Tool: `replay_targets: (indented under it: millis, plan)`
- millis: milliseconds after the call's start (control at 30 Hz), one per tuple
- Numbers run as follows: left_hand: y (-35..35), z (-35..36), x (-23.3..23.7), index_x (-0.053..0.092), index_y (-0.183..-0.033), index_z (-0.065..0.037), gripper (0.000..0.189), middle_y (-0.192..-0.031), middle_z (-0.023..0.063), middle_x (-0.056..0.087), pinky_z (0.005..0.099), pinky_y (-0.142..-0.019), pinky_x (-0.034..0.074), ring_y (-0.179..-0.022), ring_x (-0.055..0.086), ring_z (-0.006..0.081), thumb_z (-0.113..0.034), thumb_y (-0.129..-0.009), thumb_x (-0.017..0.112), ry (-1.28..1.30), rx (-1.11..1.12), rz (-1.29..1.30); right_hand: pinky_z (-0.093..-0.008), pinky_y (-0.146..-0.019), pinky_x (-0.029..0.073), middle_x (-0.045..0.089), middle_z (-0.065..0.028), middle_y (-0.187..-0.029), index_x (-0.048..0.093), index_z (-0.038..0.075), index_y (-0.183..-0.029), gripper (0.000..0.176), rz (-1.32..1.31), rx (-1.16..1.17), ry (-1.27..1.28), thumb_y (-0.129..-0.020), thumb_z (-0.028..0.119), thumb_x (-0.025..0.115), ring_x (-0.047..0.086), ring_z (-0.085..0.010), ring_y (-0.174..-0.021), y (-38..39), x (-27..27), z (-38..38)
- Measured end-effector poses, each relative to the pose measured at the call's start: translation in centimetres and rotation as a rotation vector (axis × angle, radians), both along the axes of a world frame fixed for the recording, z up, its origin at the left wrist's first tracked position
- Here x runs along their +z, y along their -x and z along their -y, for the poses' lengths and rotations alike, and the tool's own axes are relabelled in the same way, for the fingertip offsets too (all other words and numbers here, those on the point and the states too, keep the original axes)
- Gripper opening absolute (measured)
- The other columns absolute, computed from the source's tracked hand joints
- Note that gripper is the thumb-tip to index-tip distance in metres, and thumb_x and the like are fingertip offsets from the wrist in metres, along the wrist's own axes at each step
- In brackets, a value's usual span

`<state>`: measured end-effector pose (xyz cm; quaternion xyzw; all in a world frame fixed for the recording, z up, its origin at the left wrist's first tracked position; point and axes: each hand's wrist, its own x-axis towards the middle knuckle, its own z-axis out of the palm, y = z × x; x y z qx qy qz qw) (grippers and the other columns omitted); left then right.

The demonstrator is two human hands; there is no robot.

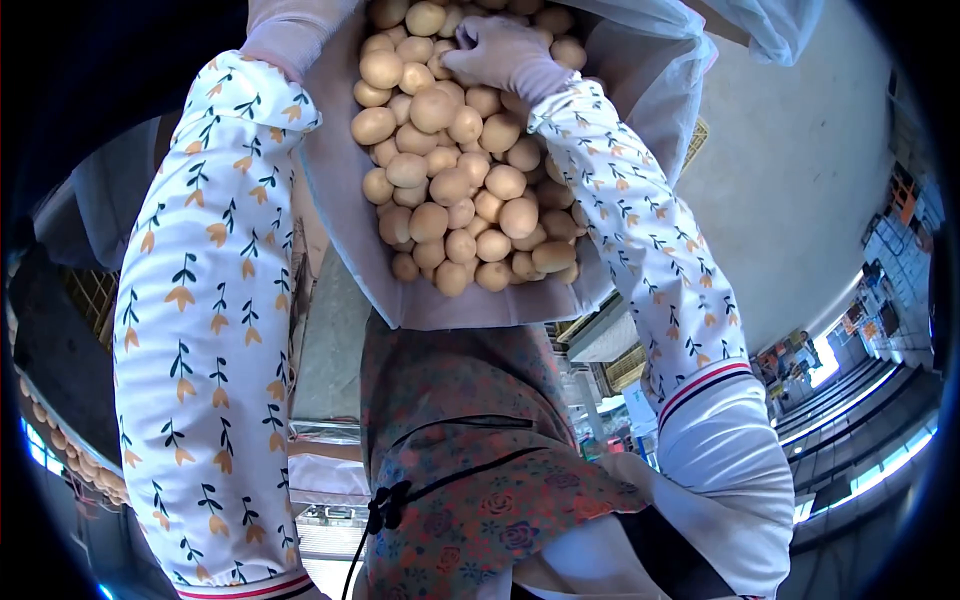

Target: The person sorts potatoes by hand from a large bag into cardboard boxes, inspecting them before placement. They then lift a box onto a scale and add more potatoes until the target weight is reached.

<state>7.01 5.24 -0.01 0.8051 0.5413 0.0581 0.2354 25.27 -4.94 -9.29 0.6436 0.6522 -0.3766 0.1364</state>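
Note:
A lined box full of smooth, round tan things, like brown eggs or small potatoes, is in front of my body. My gloved right hand reaches into the upper part of the pile. Its thumb and a finger are bent and apart, touching the tan things, and nothing shows between them. At the box's upper left is my gloved left hand. Its fingers are cut off by the top edge, so what they touch is hidden.
Translucent plastic sheeting hangs over the box's right side. At the far left, more tan round things lie in a curved row. A pale floor stretches to the right, with cluttered shelves or goods beyond.

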Motion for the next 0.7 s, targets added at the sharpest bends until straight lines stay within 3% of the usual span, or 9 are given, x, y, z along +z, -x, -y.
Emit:
replay_targets:
  millis: [200, 233, 300, 400, 467, 533, 667, 700]
  plan:
    - [-0.1, 0.0, -0.1, 0.078, -0.091, -0.021, 0.033, -0.083, 0.0122, 0.070, 0.0430, -0.072, 0.051, -0.080, 0.067, 0.0335, -0.051, -0.077, 0.075, -0.042, 0.002, -0.077, -0.0408, -0.073, 0.052, 0.069, -0.0113, -0.094, 0.069, 0.010, -0.090, 0.045, -0.269, -0.094, 0.228, -0.083, 0.053, 0.061, 0.065, -0.0299, -0.091, 5.7, 5.0, 4.8]
    - [-0.1, 0.1, -0.2, 0.078, -0.091, -0.021, 0.033, -0.083, 0.0122, 0.070, 0.0432, -0.072, 0.051, -0.080, 0.067, 0.0336, -0.051, -0.076, 0.075, -0.056, 0.000, -0.095, -0.0398, -0.079, 0.050, 0.068, -0.0113, -0.094, 0.070, 0.011, -0.094, 0.033, -0.298, -0.148, -0.205, -0.084, 0.042, 0.062, 0.065, -0.0294, -0.089, 6.9, 2.6, 9.4]
    - [-0.1, 0.0, -0.2, 0.078, -0.091, -0.021, 0.033, -0.083, 0.0123, 0.070, 0.0435, -0.072, 0.051, -0.080, 0.067, 0.0337, -0.050, -0.076, 0.075, -0.057, -0.006, -0.084, -0.0392, -0.079, 0.049, 0.062, -0.0102, -0.101, 0.065, 0.010, -0.087, 0.022, -0.328, -0.209, -0.459, -0.081, 0.032, 0.067, 0.061, -0.0293, -0.091, 7.3, 4.6, 13.1]
    - [-0.2, 0.1, -0.1, 0.078, -0.090, -0.021, 0.033, -0.083, 0.0128, 0.070, 0.0438, -0.072, 0.051, -0.080, 0.067, 0.0337, -0.051, -0.076, 0.075, -0.031, -0.011, -0.029, -0.0450, -0.075, 0.048, 0.059, -0.0121, -0.102, 0.062, 0.010, -0.090, 0.021, -0.573, -0.181, -0.486, -0.077, 0.023, 0.072, 0.059, -0.0317, -0.092, 7.4, 8.5, 16.4]
    - [-0.3, 0.2, 0.0, 0.078, -0.090, -0.021, 0.034, -0.083, 0.0133, 0.070, 0.0438, -0.072, 0.051, -0.080, 0.067, 0.0337, -0.051, -0.075, 0.076, -0.034, 0.001, -0.036, -0.0444, -0.085, 0.047, 0.058, -0.0124, -0.109, 0.066, 0.012, -0.095, 0.021, -0.507, -0.104, -0.584, -0.079, 0.024, 0.069, 0.056, -0.0313, -0.102, 7.1, 8.9, 19.9]
    - [-0.2, 0.1, -0.3, 0.078, -0.090, -0.020, 0.035, -0.083, 0.0137, 0.070, 0.0438, -0.072, 0.051, -0.080, 0.067, 0.0337, -0.052, -0.075, 0.076, -0.056, 0.001, -0.075, -0.0450, -0.090, 0.046, 0.059, -0.0123, -0.114, 0.065, 0.011, -0.098, 0.024, -0.478, -0.149, -0.589, -0.077, 0.019, 0.071, 0.055, -0.0315, -0.111, 5.6, 8.7, 23.8]
    - [-0.4, -0.2, 0.2, 0.078, -0.089, -0.020, 0.037, -0.082, 0.0140, 0.070, 0.0438, -0.072, 0.051, -0.080, 0.067, 0.0339, -0.053, -0.075, 0.076, 0.057, 0.018, -0.104, -0.0459, -0.091, 0.048, 0.060, -0.0127, -0.118, 0.067, 0.009, -0.111, 0.033, -0.487, -0.005, -0.220, -0.078, 0.015, 0.070, 0.057, -0.0319, -0.113, 1.7, 12.8, 26.8]
    - [-0.1, -0.1, 0.0, 0.078, -0.089, -0.020, 0.036, -0.082, 0.0139, 0.070, 0.0438, -0.072, 0.051, -0.080, 0.067, 0.0339, -0.053, -0.075, 0.075, 0.007, 0.012, -0.091, -0.0451, -0.090, 0.049, 0.060, -0.0120, -0.118, 0.067, 0.009, -0.110, 0.033, -0.521, -0.123, -0.191, -0.078, 0.014, 0.069, 0.057, -0.0314, -0.111, 1.2, 13.2, 25.7]
